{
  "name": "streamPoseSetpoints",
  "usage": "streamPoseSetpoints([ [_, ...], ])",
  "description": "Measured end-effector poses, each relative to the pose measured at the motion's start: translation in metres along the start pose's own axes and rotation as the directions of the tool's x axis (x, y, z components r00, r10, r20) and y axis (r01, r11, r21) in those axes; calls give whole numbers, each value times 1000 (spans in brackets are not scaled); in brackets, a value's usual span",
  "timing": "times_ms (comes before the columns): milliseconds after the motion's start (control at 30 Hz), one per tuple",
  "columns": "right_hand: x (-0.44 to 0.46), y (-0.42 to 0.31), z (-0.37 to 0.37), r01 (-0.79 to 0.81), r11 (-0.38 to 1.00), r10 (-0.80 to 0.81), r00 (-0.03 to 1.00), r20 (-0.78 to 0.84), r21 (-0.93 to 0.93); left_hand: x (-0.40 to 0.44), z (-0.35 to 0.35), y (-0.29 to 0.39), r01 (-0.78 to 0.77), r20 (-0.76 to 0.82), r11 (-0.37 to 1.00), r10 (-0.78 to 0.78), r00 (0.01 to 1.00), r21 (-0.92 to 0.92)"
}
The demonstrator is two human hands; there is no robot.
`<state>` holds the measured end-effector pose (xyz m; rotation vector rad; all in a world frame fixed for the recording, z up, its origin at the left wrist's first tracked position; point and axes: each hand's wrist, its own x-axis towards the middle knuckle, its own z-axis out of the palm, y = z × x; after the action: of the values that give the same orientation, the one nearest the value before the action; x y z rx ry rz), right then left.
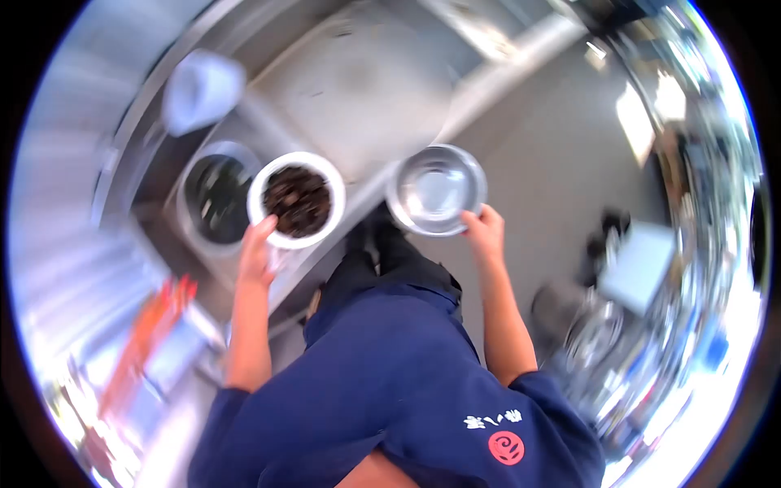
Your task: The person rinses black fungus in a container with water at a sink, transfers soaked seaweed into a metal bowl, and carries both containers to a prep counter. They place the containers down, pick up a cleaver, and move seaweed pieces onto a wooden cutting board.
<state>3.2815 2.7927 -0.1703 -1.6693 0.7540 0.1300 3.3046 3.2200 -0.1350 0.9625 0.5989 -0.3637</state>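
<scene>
the left hand (258, 248) grips a white bowl (338, 187) at its near side, thumb up by the rim, and the right hand (486, 231) pinches a steel bowl (439, 185) at its near right edge, so both grips are narrow and taken up. as things stand, the white bowl is already loaded: dark brown pieces (298, 202) cover its inside, and all that show lie within the rim. the steel bowl shows only bright metal and glare, with no pieces to be made out in it. neither bowl looks set down; the white one is held over the near edge of the counter (358, 98), the steel one beside it, apart, above the floor (541, 154). just left of the white bowl, and partly behind it in this view, a tub (229, 149) has dark contents (216, 197) of its own, too blurred to name; whether bowl and tub touch i cannot tell. a white cup (203, 91) is beyond the tub, away from both hands. how much of the handling is done or left cannot be read further from this one blurred view.
</scene>
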Motion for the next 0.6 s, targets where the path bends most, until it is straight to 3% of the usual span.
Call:
streamPoseSetpoints([
  [33, -26, 21, -18, -62, 998, 60, 995, -78, -15, 2, -7, -16, 43, 132, 999, -42, 990, -6],
  [67, -59, 31, -35, -72, 997, 69, 987, -144, -20, -6, -4, -30, 84, 119, 996, -85, 989, 12],
  [200, -168, 26, -35, -29, 981, 88, 947, -308, 190, -37, 3, 33, 244, 320, 952, -294, 901, 185],
  [333, -256, 38, -19, 10, 951, 146, 867, -476, 309, -46, 8, 42, 262, 385, 904, -387, 838, 339],
  [400, -291, 44, -6, 78, 933, 148, 807, -572, 351, -51, 26, 55, 228, 478, 875, -432, 765, 427],
  [467, -332, 52, 7, 93, 924, 184, 743, -644, 371, -47, 29, 69, 217, 581, 826, -529, 619, 520],
  [500, -355, 53, 12, 116, 914, 197, 709, -677, 388, -79, 51, 76, 144, 544, 819, -489, 682, 555],
  [533, -382, 51, 14, 138, 903, 214, 677, -704, 407, -88, 60, 86, 145, 563, 795, -532, 632, 589],
  [600, -432, 62, 16, 118, 903, 256, 625, -738, 413, -139, 64, 85, 160, 489, 806, -489, 722, 570],
])
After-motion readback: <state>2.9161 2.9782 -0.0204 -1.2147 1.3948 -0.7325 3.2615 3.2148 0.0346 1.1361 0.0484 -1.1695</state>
